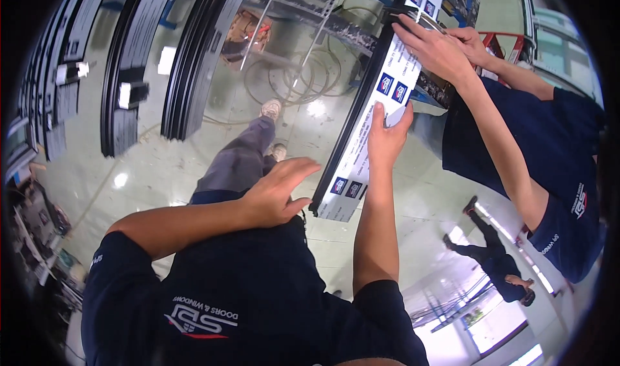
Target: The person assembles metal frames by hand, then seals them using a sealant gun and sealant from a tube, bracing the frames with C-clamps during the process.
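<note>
A long window or door profile (pixel 354 162), covered in white printed film with dark square labels, runs from its near end in front of me up to the far top. A black strip lines its left edge. My right hand (pixel 389 139) grips the right side of the profile, thumb on the film and fingers at the edge, partly hidden. Left of the near end, my left hand (pixel 279 190) is open, fingers stretched and thumb apart, holding nothing. Farther along, a co-worker's hands (pixel 439 53) work at the profile beside a black piece (pixel 400 14).
Bundles of dark profiles (pixel 200 62) stand on the left. Coiled hose (pixel 300 79) lies on the floor near a metal rack (pixel 323 20) and an orange-brown basket (pixel 248 33). The co-worker (pixel 523 153) stands close on the right; another person (pixel 494 259) is farther off.
</note>
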The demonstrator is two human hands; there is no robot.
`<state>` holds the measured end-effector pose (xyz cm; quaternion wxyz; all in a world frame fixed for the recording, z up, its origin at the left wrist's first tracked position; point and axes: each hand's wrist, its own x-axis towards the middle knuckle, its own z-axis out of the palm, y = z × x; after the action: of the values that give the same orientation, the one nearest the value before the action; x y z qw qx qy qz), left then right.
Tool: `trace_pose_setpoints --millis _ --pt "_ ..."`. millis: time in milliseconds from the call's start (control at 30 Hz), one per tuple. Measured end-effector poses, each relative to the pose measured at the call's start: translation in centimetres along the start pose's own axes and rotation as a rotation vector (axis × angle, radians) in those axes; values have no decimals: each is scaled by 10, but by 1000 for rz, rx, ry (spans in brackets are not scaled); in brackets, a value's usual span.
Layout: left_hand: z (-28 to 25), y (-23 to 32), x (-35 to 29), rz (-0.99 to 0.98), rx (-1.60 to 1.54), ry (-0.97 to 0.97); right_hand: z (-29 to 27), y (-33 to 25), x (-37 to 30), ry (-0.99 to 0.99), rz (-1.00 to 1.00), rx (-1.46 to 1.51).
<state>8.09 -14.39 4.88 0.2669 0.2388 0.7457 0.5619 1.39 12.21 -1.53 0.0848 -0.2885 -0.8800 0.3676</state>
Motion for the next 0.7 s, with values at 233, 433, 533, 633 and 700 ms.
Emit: trace_pose_setpoints --millis 233,433,533,633,700 --pt "31 -87 -95 -226 112 135 6 -6 -5 4 -94 -57" --pt "55 -240 -153 -621 444 160 15 -2 -7 17 -124 -282" --pt "68 -281 -181 -1014 257 -128 6 9 1 -13 -136 -315" --pt "85 -301 -203 -1138 176 -280 -1 20 13 -21 -142 -366" --pt "89 -311 -214 -1138 153 -248 0 16 10 -44 -118 -408"
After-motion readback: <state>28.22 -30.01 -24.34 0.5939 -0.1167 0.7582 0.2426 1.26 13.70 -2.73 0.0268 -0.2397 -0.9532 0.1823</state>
